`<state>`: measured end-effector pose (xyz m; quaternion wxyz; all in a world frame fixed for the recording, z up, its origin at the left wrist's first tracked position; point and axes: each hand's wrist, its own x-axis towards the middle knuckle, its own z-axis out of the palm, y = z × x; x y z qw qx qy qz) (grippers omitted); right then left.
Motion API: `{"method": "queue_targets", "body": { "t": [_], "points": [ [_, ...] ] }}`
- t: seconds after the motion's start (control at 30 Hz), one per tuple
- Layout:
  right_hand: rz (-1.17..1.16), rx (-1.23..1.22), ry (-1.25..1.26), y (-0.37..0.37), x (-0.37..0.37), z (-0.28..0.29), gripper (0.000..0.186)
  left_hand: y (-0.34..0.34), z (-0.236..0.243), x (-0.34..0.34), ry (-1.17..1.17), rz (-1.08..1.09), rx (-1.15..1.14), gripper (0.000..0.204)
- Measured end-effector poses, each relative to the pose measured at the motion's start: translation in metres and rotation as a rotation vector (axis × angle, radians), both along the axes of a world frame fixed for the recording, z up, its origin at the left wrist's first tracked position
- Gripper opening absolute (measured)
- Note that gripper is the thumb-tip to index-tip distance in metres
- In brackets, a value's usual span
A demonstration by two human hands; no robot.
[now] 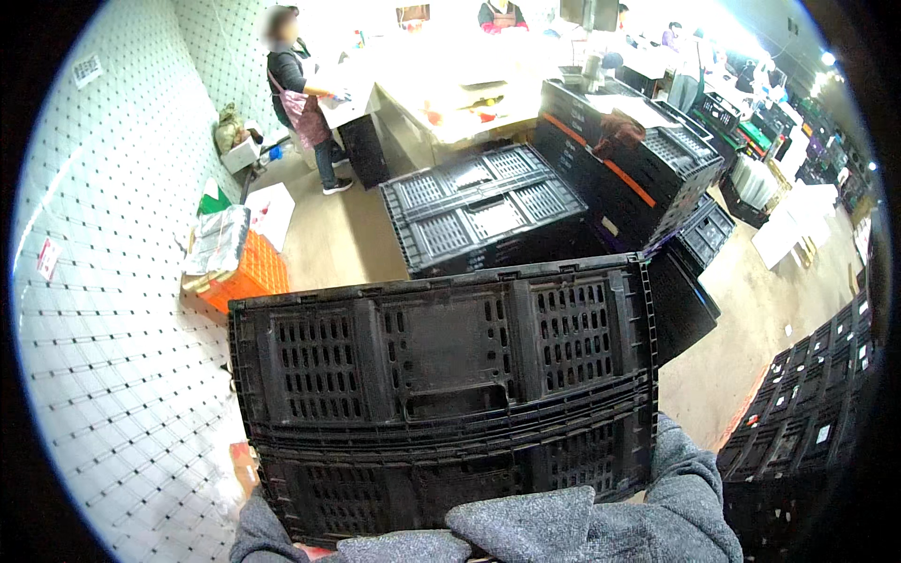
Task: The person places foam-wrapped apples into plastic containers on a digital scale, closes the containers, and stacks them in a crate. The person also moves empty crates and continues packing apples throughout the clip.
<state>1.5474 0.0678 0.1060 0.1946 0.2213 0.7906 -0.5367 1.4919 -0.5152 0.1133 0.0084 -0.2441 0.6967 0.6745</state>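
Observation:
A black plastic crate [441,347] with slotted panels fills the middle of the view, right in front of my body. A second slotted black panel [450,488] shows below its ribbed middle edge. My grey sleeves come up on both sides of it. A small pinkish patch, seemingly part of my left hand [313,552], shows at the lower left edge beside the crate; its fingers are hidden. The right sleeve [690,493] lies against the crate's right side, and my right hand is out of sight behind or below it. How either hand grips cannot be seen.
Black crates with grey slotted tops [483,206] stand ahead, beside a taller black stack [624,150]. An orange crate [249,272] sits left by the white patterned wall [113,281]. More black crates [798,403] line the right. A person in an apron [305,108] stands far left.

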Motion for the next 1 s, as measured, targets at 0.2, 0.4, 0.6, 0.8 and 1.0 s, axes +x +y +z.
{"method": "queue_targets", "body": {
  "t": [0.2,0.4,0.6,0.8,1.0],
  "points": [
    [-0.075,0.012,0.049,-0.048,-0.062,0.019,0.060,-0.035,0.043,-0.124,0.213,-0.076,-0.010,0.027],
    [-0.156,0.018,0.094,-0.054,-0.165,0.003,0.061,-0.036,0.060,-0.283,0.396,-0.160,-0.004,0.025],
    [-0.265,0.084,0.072,-0.003,-0.329,-0.028,0.061,-0.025,0.028,-0.425,0.406,-0.190,0.039,0.022],
    [0.054,0.472,0.120,0.053,-0.456,-0.006,0.063,-0.018,-0.122,-0.460,0.094,-0.210,0.092,0.020],
    [-0.572,0.850,0.271,0.000,-0.381,-0.039,0.091,0.058,-0.278,-0.436,-0.311,-0.436,0.187,0.017]
  ]
}}
